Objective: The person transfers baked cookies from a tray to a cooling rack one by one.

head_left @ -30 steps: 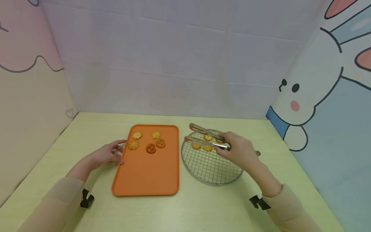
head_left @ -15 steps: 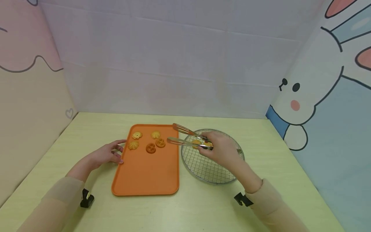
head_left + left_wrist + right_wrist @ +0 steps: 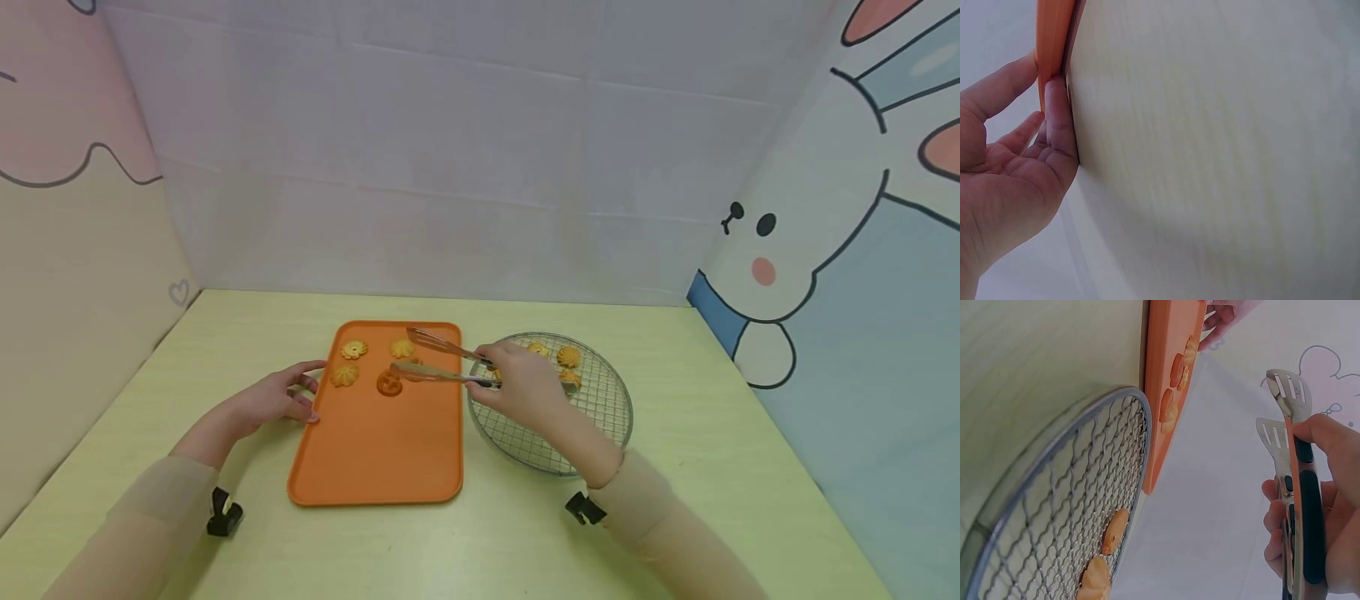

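My right hand (image 3: 521, 387) grips metal tongs (image 3: 1310, 506) with dark handle grips. In the head view the tongs reach left over the orange tray (image 3: 375, 458); their tips stand apart, and the right wrist view shows nothing between them. Flower-shaped cookies (image 3: 345, 376) and brown pretzel-shaped cookies (image 3: 389, 383) lie in the tray's far half, one partly behind the tongs. My left hand (image 3: 273, 397) touches the tray's left rim, its fingers relaxed against the edge in the left wrist view. Below my right hand, a round wire rack (image 3: 555, 454) bears several cookies (image 3: 568, 357), some partly hidden.
The tray and rack stand side by side on a pale wooden table (image 3: 390, 550). A white wall (image 3: 450, 167) rises behind, with cartoon-printed panels (image 3: 862, 333) at both sides. Black wrist mounts (image 3: 224, 512) sit on both sleeves.
My right hand has moved left with the tongs, from over the rack to the tray's right edge. More cookies on the rack show now. My left hand stays on the tray rim.
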A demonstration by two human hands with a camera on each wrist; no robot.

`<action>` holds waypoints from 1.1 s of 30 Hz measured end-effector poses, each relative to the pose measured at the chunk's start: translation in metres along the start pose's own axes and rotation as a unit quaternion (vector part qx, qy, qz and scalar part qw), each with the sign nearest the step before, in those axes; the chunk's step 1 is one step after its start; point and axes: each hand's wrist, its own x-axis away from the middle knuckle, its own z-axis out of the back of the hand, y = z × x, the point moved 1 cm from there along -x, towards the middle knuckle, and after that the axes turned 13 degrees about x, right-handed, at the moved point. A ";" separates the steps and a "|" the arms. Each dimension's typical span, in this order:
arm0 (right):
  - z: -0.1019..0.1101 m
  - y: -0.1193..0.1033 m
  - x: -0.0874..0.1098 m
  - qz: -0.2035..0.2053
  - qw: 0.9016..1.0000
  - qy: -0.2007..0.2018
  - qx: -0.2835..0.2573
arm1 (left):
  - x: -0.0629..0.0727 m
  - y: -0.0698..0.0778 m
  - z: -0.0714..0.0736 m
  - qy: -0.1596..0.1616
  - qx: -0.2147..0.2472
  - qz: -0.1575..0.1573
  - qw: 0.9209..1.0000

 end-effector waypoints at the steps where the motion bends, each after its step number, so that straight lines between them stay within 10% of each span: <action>1: -0.001 -0.002 -0.002 0.002 1.000 -0.003 0.003 | 0.000 0.000 0.000 0.001 -0.001 0.001 1.000; 33: -0.045 0.003 -0.023 -0.044 0.988 -0.148 0.029 | -0.003 -0.004 0.002 -0.003 -0.001 -0.001 1.000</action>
